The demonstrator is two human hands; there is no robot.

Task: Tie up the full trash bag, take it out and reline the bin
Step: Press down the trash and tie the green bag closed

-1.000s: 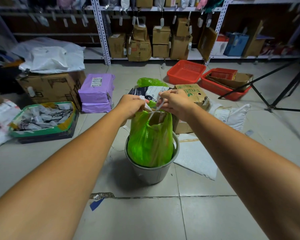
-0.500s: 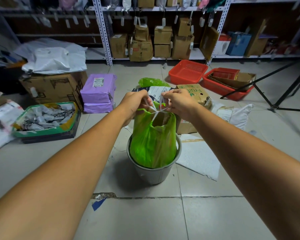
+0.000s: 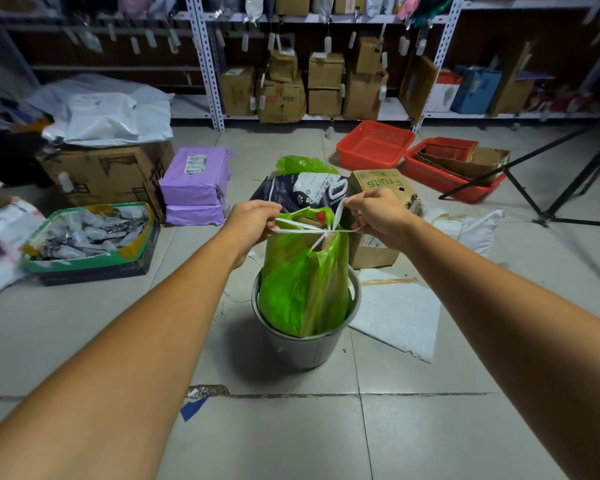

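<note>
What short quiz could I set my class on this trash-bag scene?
1. True or false: the green trash bag sits inside the grey bin.
2. What do the left hand and right hand grip? A) white strings B) a broom C) a cardboard lid.
3. Fill in: the two plastic baskets are coloured ____.
Key: 1 true; 2 A; 3 red.

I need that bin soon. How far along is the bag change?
Done: the green bag is gathered, white ties crossed in a knot. In hand: left hand and right hand hold the tie ends taut. Left: lifting it from the grey bin, carrying it out, relining.
</note>
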